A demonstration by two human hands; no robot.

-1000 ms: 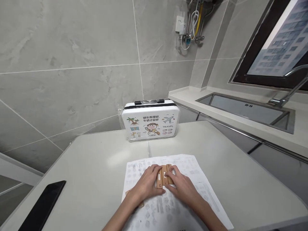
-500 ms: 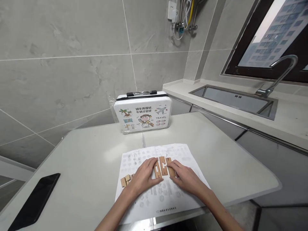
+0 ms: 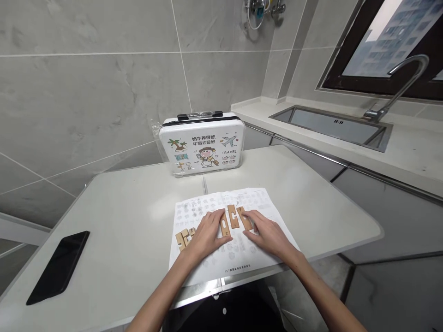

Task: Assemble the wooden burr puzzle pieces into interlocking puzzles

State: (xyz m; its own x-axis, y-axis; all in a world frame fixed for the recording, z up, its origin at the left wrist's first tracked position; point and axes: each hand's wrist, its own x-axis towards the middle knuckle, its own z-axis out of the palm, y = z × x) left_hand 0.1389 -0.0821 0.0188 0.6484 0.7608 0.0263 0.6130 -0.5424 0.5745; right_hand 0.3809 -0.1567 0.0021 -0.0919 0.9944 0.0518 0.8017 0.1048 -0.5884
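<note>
Three flat wooden puzzle pieces lie side by side on a printed paper sheet. My left hand [image 3: 207,233] is closed on the left one, a slotted wooden puzzle piece [image 3: 224,226] marked 2, with fingers at its far end and the thumb at its near end. In the middle is a notched wooden puzzle piece [image 3: 233,217], apart from both hands. My right hand [image 3: 268,233] has its fingertips and thumb on the right one, a tilted wooden puzzle piece [image 3: 245,219] partly covered by the fingers. Several smaller wooden pieces [image 3: 184,236] sit left of my left hand.
The printed sheet [image 3: 258,258] reaches the near edge of the white folding table [image 3: 131,230]. A black phone [image 3: 58,267] lies at the left. At the back stands a plastic-wrapped white case [image 3: 204,147]. A counter with a sink [image 3: 328,124] runs along the right.
The view has tipped downward, so everything sits higher in the picture. The left piece has slid slightly nearer me relative to the middle one. Both hands keep their places at the pieces.
</note>
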